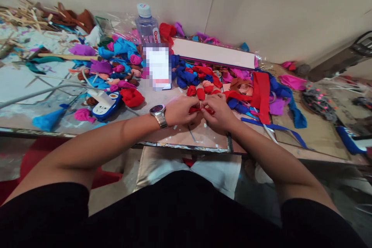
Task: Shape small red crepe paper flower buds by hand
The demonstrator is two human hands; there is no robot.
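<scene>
My left hand [183, 109], with a watch [158, 115] on its wrist, is closed over the table with its fingertips pinching a small red crepe paper piece [195, 109]. From the other side my right hand [216, 111] pinches the same red piece, the two hands almost touching. Most of the piece is hidden by the fingers. Just beyond the hands lie small red buds [200, 93] and a pink-peach bud [207, 86]. Wide red strips [260, 97] lie to the right of my right hand, beside a narrow blue strip [279, 127].
A phone [158, 66] leans against a plastic bottle [147, 27]. A blue-and-white power strip [107, 104] with a grey cable sits left among crumpled coloured pieces. A long white box [215, 52] lies along the wall. Cardboard [308, 135] and a dark round pincushion-like object [319, 104] are at right.
</scene>
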